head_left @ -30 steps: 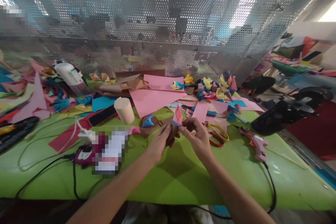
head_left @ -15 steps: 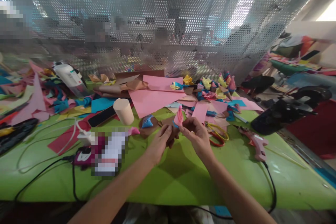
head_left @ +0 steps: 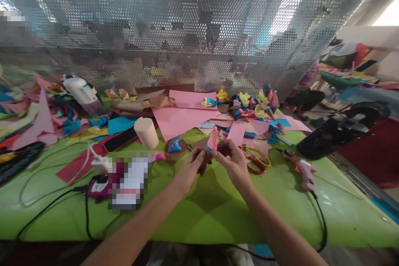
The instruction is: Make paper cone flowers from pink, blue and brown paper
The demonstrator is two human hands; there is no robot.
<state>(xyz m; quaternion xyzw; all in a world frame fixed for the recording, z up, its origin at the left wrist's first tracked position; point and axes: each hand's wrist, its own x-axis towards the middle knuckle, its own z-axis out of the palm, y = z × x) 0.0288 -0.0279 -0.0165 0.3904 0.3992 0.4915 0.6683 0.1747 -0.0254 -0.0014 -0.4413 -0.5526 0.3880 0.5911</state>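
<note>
A small pink crepe-paper bud (head_left: 212, 140) with a blue base stands upright between my hands, above the green tabletop. My left hand (head_left: 193, 164) pinches it from the left, thumb on top. From the right, my right hand (head_left: 231, 158) has thumb and fingertips closed at its base. Brown paper (head_left: 199, 143) shows behind the fingers; I cannot tell whether it is held too. Just left of my hands lies a crumpled blue piece (head_left: 174, 144) on brown paper. Scissors (head_left: 258, 160) with red and yellow handles are right of my right hand.
A pink glue gun (head_left: 307, 172) with a black cable lies at the right, near a dark bottle (head_left: 314, 139). A cardboard tube (head_left: 146, 133), a phone (head_left: 121, 139) and a power strip (head_left: 101, 185) are on the left. Pink paper (head_left: 183, 120) and several paper flowers lie behind.
My hands keep the same grip on the pink bud. The bud has turned or tilted very slightly; the view has shifted a little.
</note>
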